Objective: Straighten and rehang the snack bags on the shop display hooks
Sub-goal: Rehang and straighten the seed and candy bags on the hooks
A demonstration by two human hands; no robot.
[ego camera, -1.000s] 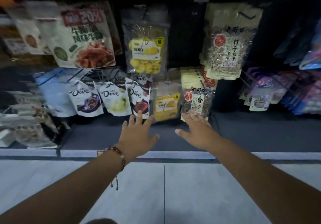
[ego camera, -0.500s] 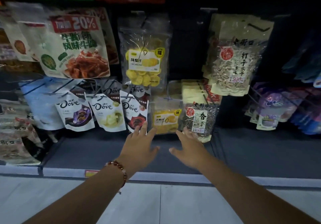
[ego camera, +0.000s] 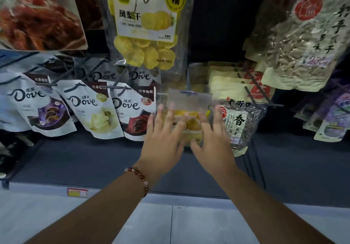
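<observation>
Head view puts me close to a dim shop display, looking down at a dark shelf (ego camera: 79, 160) with a pale front edge carrying a small red and yellow price tag (ego camera: 77, 192); below it I see light floor tiles (ego camera: 94, 223). My left hand (ego camera: 162, 139), with a red bead bracelet (ego camera: 141, 179) at the wrist, and my right hand (ego camera: 212, 141) both reach forward with fingers straight and spread, laid against the front of a small clear bag of yellow snacks (ego camera: 189, 119). Neither hand curls around it. That bag hangs on a wire hook (ego camera: 189, 92) in the lower row, between the rightmost of three white Dove pouches (ego camera: 132, 111) and a clear bag of dark seeds (ego camera: 240, 124) with a white label. Directly above hangs a larger clear bag of yellow dried fruit rings (ego camera: 145, 26). To the upper left I see a pouch printed with red meat strips (ego camera: 37, 20), to the upper right a big bag of pale seeds (ego camera: 303, 41). Purple packets (ego camera: 333, 119) hang at the far right, blurred. The back panel behind the hooks is black.
</observation>
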